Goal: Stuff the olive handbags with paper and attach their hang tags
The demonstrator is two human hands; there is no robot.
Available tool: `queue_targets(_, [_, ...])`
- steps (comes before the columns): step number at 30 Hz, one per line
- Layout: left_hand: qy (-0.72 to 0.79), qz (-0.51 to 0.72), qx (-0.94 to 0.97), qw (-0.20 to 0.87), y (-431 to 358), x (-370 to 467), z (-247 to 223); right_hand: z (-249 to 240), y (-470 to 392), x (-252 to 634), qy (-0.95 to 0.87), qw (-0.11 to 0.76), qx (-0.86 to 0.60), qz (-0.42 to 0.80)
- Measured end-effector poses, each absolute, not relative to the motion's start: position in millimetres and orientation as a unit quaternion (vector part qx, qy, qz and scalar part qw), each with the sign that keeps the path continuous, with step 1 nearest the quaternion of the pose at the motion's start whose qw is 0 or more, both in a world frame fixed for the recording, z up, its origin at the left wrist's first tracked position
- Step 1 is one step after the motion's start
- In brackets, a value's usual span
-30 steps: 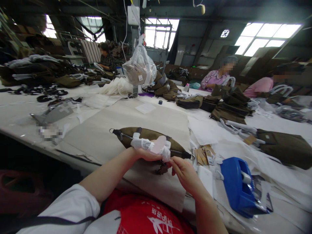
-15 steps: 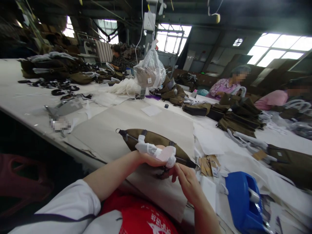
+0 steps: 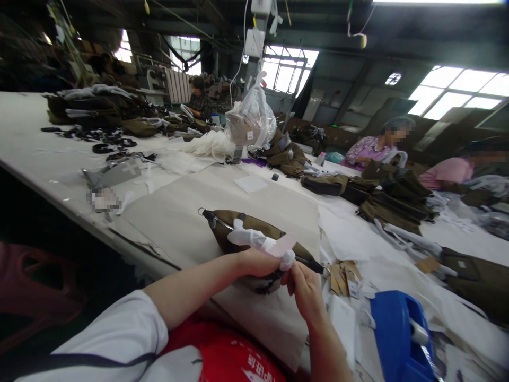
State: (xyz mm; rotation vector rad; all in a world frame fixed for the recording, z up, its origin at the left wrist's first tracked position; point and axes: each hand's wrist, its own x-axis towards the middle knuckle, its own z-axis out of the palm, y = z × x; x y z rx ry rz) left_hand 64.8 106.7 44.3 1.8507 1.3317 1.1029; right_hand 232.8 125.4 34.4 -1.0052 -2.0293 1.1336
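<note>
An olive-brown bag [image 3: 225, 223] with a zipper and a metal ring at each end stands on the pale sheet in front of me. White wrapping [image 3: 254, 240] covers its handle. My left hand [image 3: 262, 261] is closed on the wrapped handle, with a pale pink strip [image 3: 283, 244] lying over it. Beside it, my right hand [image 3: 304, 284] is pinched at the lower end of the white wrapping, close to my left fingers. Dark straps hang beneath both hands, partly hidden.
A blue tape dispenser [image 3: 400, 334] stands at the right, near brown tags [image 3: 345, 277]. Olive bags [image 3: 393, 207] lie along the right, with two people behind them. More bags [image 3: 91, 109] are piled at the back left. A plastic bag [image 3: 252, 119] hangs from a post.
The view has shifted, so the scene sits slightly further right. The pink piece over my left hand now appears as a narrower, tilted strip. Both hands remain close together at the wrapped handle.
</note>
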Motion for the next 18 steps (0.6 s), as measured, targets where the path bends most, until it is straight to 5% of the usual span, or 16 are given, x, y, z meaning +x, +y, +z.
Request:
queue_targets(6, [0.538, 0.397, 0.706, 0.234, 108, 56, 58, 45, 139, 233, -0.800, 0.281, -0.378, 0.372])
queue_targets(12, [0.598, 0.503, 0.609, 0.138, 82, 40, 62, 29, 146, 254, -0.739, 0.387, -0.453, 0.314])
queue_targets(18, [0.660, 0.373, 0.620, 0.203, 42, 68, 17, -8, 139, 244, -0.713, 0.323, -0.458, 0.421])
